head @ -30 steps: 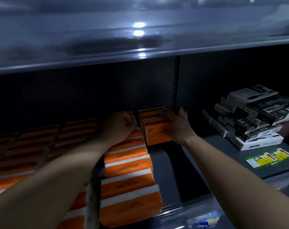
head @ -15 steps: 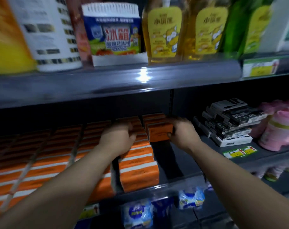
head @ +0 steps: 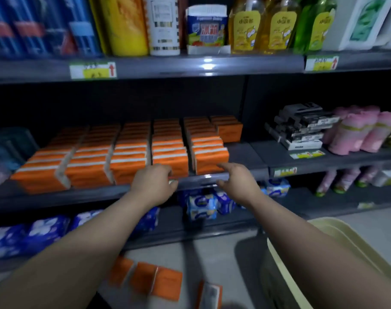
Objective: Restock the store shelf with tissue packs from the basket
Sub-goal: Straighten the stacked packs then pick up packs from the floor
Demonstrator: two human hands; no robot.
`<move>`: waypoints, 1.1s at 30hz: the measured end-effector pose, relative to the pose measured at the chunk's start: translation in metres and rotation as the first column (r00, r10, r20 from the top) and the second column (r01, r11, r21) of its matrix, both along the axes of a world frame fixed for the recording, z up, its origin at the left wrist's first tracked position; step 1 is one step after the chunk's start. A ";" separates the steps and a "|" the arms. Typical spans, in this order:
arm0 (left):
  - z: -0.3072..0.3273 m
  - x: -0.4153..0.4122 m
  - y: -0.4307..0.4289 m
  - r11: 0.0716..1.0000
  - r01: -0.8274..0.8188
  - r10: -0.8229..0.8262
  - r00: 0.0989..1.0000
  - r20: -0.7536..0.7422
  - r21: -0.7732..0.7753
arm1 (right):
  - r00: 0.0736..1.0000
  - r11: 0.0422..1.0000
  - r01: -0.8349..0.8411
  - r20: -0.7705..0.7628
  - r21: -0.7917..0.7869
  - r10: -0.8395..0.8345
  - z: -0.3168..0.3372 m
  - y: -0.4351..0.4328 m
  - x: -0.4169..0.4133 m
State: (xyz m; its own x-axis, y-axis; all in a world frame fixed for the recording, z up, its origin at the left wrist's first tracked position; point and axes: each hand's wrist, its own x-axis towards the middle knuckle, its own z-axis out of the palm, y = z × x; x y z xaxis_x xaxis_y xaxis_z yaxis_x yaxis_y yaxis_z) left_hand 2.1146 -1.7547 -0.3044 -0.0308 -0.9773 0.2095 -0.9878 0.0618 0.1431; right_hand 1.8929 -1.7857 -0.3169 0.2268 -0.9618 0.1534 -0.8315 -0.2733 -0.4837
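Orange tissue packs (head: 167,150) stand in several rows on the middle shelf (head: 241,152). My left hand (head: 154,182) hovers at the shelf's front lip, below the front pack, fingers loosely curled and holding nothing. My right hand (head: 237,179) is just right of it, fingers spread, empty, near the front pack of the rightmost full row (head: 210,161). A short row of packs (head: 229,129) sits at the back right. Several loose orange packs (head: 154,279) lie on the floor below. The cream basket (head: 337,237) stands at the lower right, partly hidden by my right arm.
Black-and-white boxes (head: 301,128) and pink rolls (head: 359,132) fill the shelf bay to the right. Bottles and cartons (head: 272,25) line the upper shelf. Blue wrapped packs (head: 201,204) sit on the lower shelf. Bare shelf shows right of the orange rows.
Both hands have pulled back out of the shelf from the rear packs to its front lip. The view has drawn back and down, showing the floor, loose packs and basket.
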 end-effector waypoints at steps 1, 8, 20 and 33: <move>-0.009 0.006 0.011 1.000 -0.010 0.010 1.000 0.002 0.028 | 1.000 1.000 0.003 0.008 0.015 -0.003 -0.009 0.010 0.004; -0.104 0.035 0.057 0.962 -0.110 0.127 0.990 -0.055 0.251 | 1.000 0.983 -0.015 0.011 0.182 0.013 -0.098 0.056 0.032; -0.292 0.073 0.057 0.770 -0.121 0.248 0.961 -0.120 0.627 | 0.998 0.852 0.070 -0.037 0.519 -0.060 -0.252 0.071 0.050; -0.420 0.060 0.017 0.673 -0.172 0.243 0.970 0.004 0.719 | 0.972 0.720 0.226 -0.109 0.657 -0.207 -0.351 0.059 0.036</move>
State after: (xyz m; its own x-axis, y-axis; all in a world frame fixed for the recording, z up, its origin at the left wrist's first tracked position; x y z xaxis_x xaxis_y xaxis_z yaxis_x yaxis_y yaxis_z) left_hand 2.1748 -1.7373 -0.7244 0.1738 -0.8116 -0.5578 -0.9441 -0.2984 0.1399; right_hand 1.9287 -1.7269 -0.6677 -0.0058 -0.8406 -0.5416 -0.8425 0.2959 -0.4502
